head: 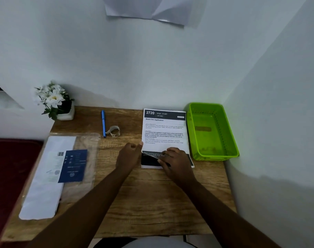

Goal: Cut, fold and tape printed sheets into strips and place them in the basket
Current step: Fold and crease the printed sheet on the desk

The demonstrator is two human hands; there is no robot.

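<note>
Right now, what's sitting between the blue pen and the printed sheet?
In the head view, a tape roll lies on the desk between the pen and the sheet, close beside the pen.

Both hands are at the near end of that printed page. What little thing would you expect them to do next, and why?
Probably press the turned-up near edge flat into a crease. The right hand rests on the folded-over bottom of the printed sheet, the left hand pinches its left edge, and the green basket holds no strips yet. No scissors are in sight.

White flowers in a pot (63, 106) at the wooden desk's (143, 203) far left corner. Beside them, a blue pen (103, 123). Nearer, a clear plastic packet (59, 174) at the left edge.
</note>
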